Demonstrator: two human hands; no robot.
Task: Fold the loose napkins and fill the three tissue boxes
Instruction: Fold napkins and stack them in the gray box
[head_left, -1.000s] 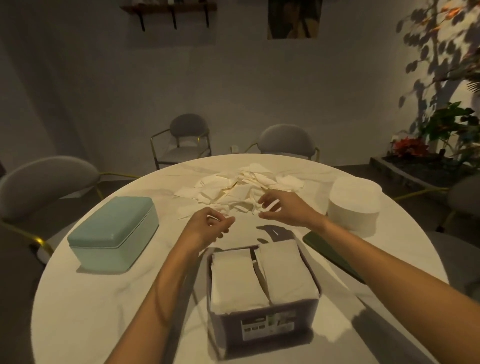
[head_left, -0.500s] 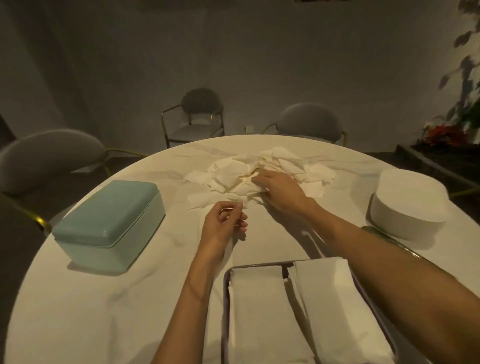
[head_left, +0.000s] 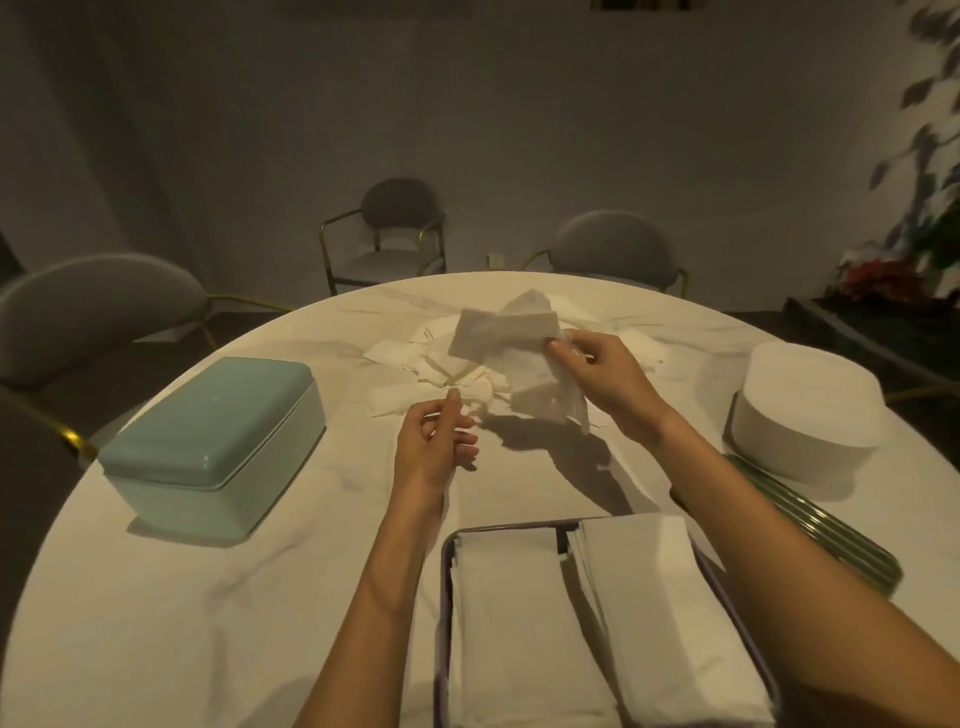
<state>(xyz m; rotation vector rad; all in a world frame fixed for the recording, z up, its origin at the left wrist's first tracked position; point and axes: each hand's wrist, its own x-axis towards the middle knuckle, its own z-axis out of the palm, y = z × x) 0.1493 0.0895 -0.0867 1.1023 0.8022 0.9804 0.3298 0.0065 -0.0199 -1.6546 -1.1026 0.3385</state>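
a loose napkin (head_left: 506, 332) is pinched by the right hand (head_left: 597, 376) and lifted above the napkin pile (head_left: 447, 371) at the far middle of the table (head_left: 260, 597). its long axis runs left from the pinch, so the free end lies toward the left hand (head_left: 431, 447), which is loosely curled with nothing seen in it, just below. the left hand is judged nearer for the fold. the open box (head_left: 444, 597), already packed, sits nearest the person.

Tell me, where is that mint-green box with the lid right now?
The mint-green box sits on the left side of the round table, lid shut, left of the left hand and the loose napkin pile.
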